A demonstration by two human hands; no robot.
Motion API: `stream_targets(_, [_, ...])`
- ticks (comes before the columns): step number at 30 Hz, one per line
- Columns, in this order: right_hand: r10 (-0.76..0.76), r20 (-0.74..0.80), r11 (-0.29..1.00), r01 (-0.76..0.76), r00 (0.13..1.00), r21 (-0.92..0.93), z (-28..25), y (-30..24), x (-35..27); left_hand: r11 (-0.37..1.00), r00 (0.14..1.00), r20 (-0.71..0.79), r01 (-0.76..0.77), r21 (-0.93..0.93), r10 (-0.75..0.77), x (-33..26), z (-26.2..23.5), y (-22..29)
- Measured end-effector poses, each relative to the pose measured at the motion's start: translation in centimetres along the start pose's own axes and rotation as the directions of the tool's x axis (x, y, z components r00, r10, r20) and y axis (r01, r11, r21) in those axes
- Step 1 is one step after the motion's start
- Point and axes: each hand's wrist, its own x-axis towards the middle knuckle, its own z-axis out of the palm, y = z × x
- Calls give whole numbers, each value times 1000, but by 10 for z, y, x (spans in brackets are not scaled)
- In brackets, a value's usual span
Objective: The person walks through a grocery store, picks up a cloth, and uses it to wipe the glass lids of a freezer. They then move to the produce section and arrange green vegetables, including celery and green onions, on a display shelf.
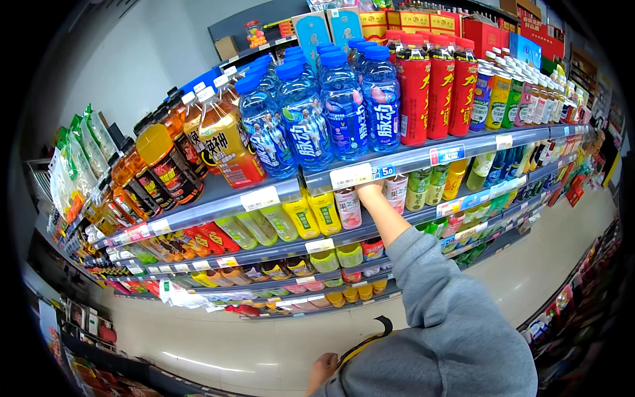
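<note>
My right hand (370,192) reaches up in a grey sleeve into the second shelf (370,231), just under the top shelf's price rail (350,176). It is at the pale pink bottles (348,208), beside the yellow bottles (324,213). The rail hides its fingers, so its grip cannot be told. My left hand (323,367) sits low by my chest. Its fingers are curled around a black and yellow strap (378,325) that loops up from it.
The top shelf carries blue-capped water bottles (344,106), red bottles (430,86) and orange drink bottles (225,142). Lower shelves hold more coloured drinks. Snack bags (76,165) hang at the far left. Another rack (575,298) lines the right side of the pale floor aisle (549,258).
</note>
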Motion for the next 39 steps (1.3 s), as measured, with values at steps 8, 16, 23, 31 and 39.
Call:
stream_targets(8, [63,94,995,-55,994,-78,-5,-2,20,996,998,-7,-55,68,56,6,-8,13])
stream_targets(16, [-30,274,990,66,961,-125,-34,-2,15,995,995,-23,-97,24,98,15,-7,5])
stream_targets(23, [-6,2,1000,6,1000,20,-14,28,18,988,992,58,-117,103,111,29,-5,16])
stream_targets(31, [-340,-35,931,331,940,-154,-34,14,-14,998,998,37,-55,14,55,21,-8,23])
stream_targets(39, [-329,-116,944,323,937,-67,-60,31,-35,996,996,-3,-88,6,88,20,-2,10])
